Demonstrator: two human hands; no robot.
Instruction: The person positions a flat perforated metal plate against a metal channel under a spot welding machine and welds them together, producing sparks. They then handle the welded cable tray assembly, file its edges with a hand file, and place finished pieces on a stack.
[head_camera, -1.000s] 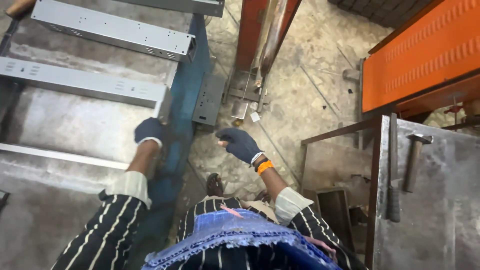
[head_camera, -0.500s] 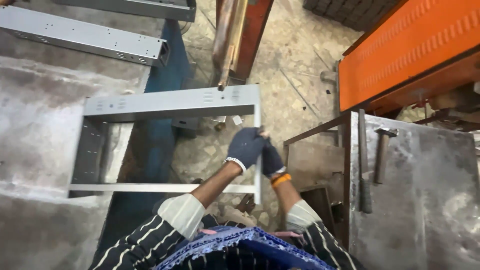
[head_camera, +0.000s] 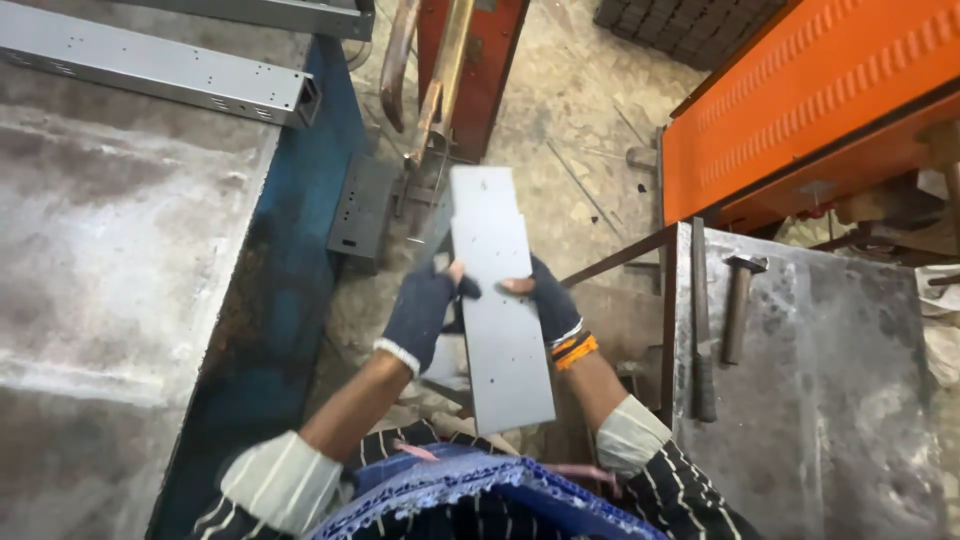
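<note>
— How is the grey sheet-metal panel (head_camera: 497, 300) held?

— It is gripped at both long edges, over the floor between the two tables: the gloved left hand (head_camera: 420, 312) is closed on its left edge, the gloved right hand (head_camera: 548, 300) on its right.

— What is seen nearby?

— A hammer (head_camera: 738, 300) is laid near the right steel table's (head_camera: 850, 400) left edge; a grey channel (head_camera: 150, 65) is rested on the left table (head_camera: 110, 250).
</note>
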